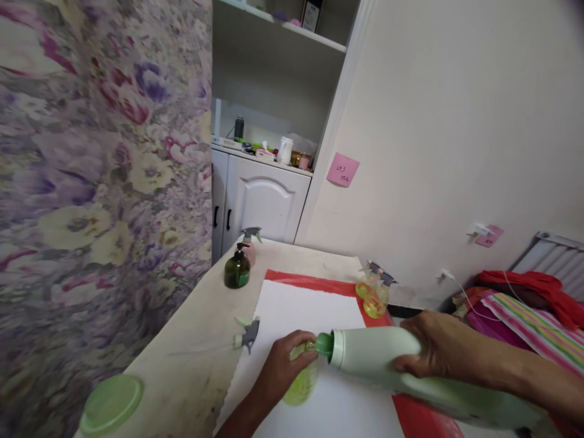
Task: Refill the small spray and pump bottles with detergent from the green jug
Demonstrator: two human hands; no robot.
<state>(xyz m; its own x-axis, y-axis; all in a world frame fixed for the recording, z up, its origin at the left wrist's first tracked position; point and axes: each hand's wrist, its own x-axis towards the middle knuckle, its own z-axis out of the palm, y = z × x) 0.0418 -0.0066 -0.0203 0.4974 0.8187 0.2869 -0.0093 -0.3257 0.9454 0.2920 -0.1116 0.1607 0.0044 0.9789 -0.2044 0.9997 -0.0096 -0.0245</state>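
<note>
**Spout to neck, slowly**

The loose spray head [249,333] lies on the worktop [191,340] by the white sheet's [310,310] left edge. Near the front edge, our left hand [285,368] wraps its fingers round the small yellow bottle [298,389]. The big green jug [378,359], tipped, meets its neck, our right hand [440,353] clasping it with curled fingers. We'd tilt gently, steadying both.

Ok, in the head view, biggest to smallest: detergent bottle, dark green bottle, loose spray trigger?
1. detergent bottle
2. dark green bottle
3. spray trigger: nearly like the dark green bottle, and it lies nearer, so unsure.
</note>
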